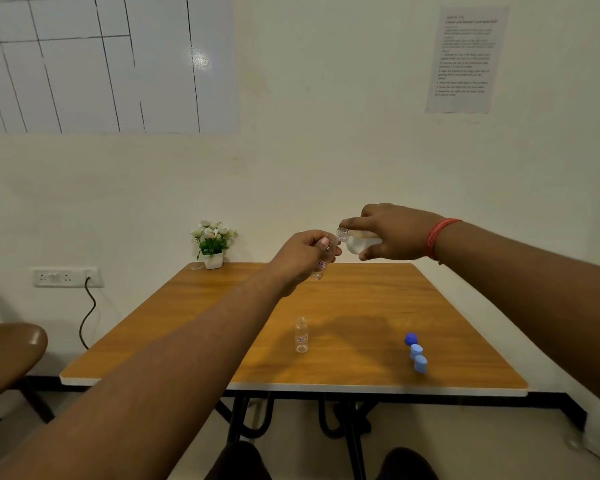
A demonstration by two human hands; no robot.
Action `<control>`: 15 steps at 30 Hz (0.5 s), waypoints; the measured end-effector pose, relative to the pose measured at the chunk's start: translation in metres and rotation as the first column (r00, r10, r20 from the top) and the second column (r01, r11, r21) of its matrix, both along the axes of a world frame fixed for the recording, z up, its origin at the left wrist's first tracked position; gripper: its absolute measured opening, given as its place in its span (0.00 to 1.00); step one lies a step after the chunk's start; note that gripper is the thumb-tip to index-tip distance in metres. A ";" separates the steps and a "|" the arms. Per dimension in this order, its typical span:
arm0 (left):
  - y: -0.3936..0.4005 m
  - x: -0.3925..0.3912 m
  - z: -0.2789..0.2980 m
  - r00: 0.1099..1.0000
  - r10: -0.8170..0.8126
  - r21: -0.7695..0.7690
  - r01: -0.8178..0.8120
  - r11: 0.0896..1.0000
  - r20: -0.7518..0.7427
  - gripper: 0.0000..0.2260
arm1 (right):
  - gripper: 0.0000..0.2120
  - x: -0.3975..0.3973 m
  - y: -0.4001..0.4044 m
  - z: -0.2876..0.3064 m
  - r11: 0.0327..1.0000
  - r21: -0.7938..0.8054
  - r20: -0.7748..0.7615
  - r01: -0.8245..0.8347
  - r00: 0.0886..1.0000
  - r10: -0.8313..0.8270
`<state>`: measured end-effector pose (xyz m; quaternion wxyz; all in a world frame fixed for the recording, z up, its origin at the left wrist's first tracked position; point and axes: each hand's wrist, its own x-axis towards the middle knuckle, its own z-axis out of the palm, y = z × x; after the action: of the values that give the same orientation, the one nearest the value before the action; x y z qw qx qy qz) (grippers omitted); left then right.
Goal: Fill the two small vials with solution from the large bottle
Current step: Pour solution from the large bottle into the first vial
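Observation:
My left hand [303,252] grips a small clear vial [321,266] with a red-edged label, held above the far part of the wooden table [361,306]. My right hand [392,233] holds the large clear bottle [357,241] tipped on its side, its open neck right at the vial's mouth. A second small vial [301,335] stands upright and uncapped at the middle of the table. Three caps lie at the right: a dark blue one [411,338] and two light blue ones [416,351] [420,363].
A small potted plant [212,242] stands at the table's far left corner. A brown chair [7,355] sits to the left. A wall socket with a black cable [88,313] is left of the table. A printed sheet [465,58] hangs on the wall.

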<state>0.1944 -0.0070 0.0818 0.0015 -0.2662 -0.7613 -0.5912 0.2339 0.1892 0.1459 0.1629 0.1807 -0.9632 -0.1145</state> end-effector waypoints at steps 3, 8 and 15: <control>0.000 0.000 0.000 1.000 0.001 0.007 -0.001 1.000 0.005 0.12 | 0.32 0.000 -0.001 0.000 1.000 0.009 -0.004 0.001 1.000 -0.001; 0.001 0.001 -0.001 1.000 0.000 0.017 -0.001 1.000 0.008 0.12 | 0.32 0.002 0.000 0.000 1.000 0.001 0.009 -0.001 1.000 0.001; 0.001 -0.001 -0.005 1.000 -0.002 0.023 0.001 1.000 0.019 0.11 | 0.32 0.001 -0.001 -0.003 1.000 0.004 0.017 -0.001 1.000 0.001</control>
<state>0.1938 -0.0063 0.0764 -0.0030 -0.2612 -0.7542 -0.6024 0.2349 0.1884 0.1431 0.1545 0.1823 -0.9642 -0.1148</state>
